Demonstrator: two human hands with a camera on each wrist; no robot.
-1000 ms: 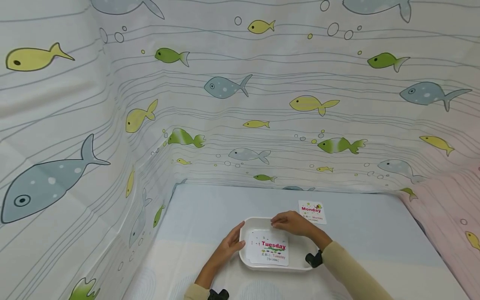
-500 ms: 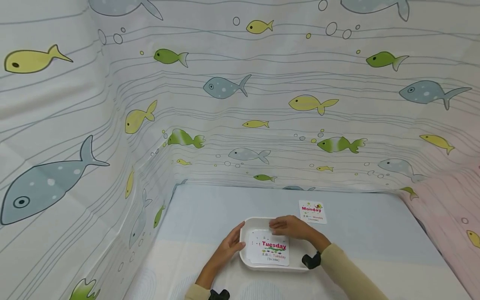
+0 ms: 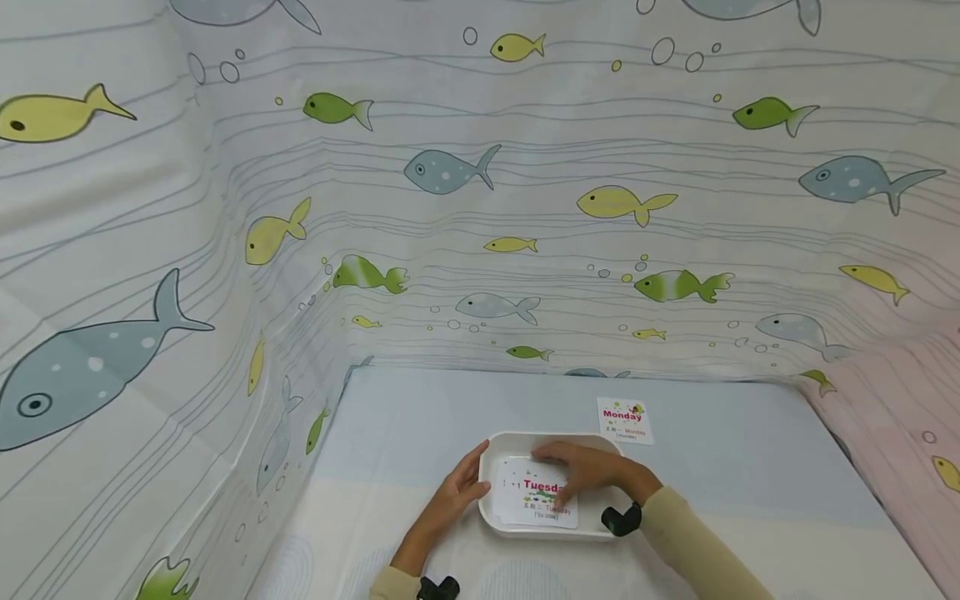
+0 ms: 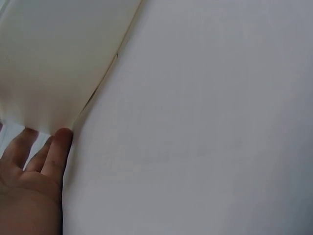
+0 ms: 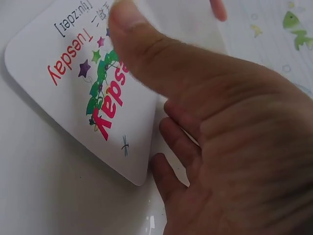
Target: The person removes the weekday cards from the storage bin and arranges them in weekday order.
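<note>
A white tray (image 3: 589, 528) stands on the table in the head view, with a white card printed "Tuesday" (image 3: 513, 508) in its left part. More card edges show beneath that card. My left hand (image 3: 450, 497) holds the tray's left side; in the left wrist view its fingers touch the tray wall (image 4: 63, 58) from outside. My right hand (image 3: 596, 467) is over the tray, its thumb on or just over the Tuesday card (image 5: 58, 93). In the right wrist view its fingers are spread beside the card's edge, apart from the thumb; whether they touch it I cannot tell.
A card printed "Monday" (image 3: 624, 423) lies flat on the table behind the tray, to the right. Fish-patterned cloth (image 3: 495, 217) hangs around the back and sides. A pale blue and white cloth (image 3: 420, 408) covers the table.
My right hand has come down from the tray's back edge and its thumb has swung out over the Tuesday card. The left hand and tray have stayed in place.
</note>
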